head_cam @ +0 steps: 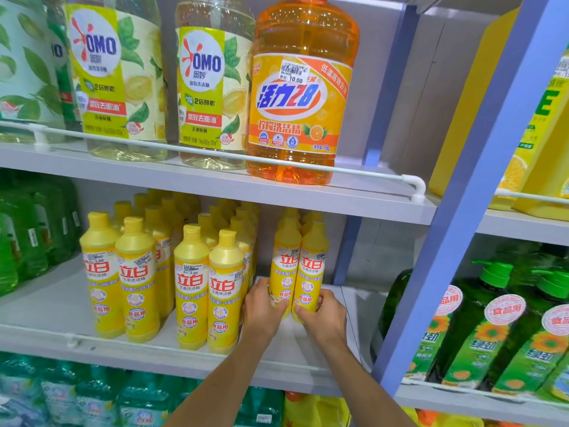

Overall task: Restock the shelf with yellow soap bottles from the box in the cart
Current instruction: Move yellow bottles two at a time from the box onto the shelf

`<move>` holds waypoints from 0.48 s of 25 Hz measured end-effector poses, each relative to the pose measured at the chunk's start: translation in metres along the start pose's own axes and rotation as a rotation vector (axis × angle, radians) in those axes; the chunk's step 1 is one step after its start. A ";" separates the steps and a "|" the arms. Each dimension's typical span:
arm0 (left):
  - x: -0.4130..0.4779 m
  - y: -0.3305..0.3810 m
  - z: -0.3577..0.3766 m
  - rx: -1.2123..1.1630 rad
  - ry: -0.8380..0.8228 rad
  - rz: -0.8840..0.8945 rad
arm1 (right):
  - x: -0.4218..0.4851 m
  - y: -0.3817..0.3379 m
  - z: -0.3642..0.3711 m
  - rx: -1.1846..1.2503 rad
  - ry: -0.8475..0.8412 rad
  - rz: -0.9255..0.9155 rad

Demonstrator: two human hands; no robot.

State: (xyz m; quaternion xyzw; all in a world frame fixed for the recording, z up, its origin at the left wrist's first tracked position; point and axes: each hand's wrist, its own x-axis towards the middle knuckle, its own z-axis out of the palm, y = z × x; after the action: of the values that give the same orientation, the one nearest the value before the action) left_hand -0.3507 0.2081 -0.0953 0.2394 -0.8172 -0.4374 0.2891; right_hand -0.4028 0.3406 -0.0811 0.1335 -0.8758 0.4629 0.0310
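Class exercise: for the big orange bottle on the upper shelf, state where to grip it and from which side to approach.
Grip the orange bottle round its labelled middle, coming from the front and its open right side. It stands upright behind the white rail, with a clear bottle close on its left.

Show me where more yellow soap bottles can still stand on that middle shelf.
Bare white shelf board lies right of the two yellow soap bottles held by the left hand and right hand, up to the blue upright post. Another patch lies left, beside the green bottles. The yellow rows between are crowded.
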 end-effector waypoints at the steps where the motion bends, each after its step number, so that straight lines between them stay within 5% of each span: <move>1: 0.000 0.000 0.000 -0.007 0.004 -0.007 | 0.001 0.000 0.001 0.004 -0.001 0.001; 12: 0.004 -0.003 0.004 -0.035 -0.003 -0.032 | 0.001 -0.002 0.001 -0.006 -0.015 0.012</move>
State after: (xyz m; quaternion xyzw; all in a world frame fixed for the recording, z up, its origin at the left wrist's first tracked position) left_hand -0.3560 0.2061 -0.0985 0.2468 -0.8058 -0.4567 0.2850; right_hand -0.4037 0.3382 -0.0801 0.1316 -0.8783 0.4592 0.0219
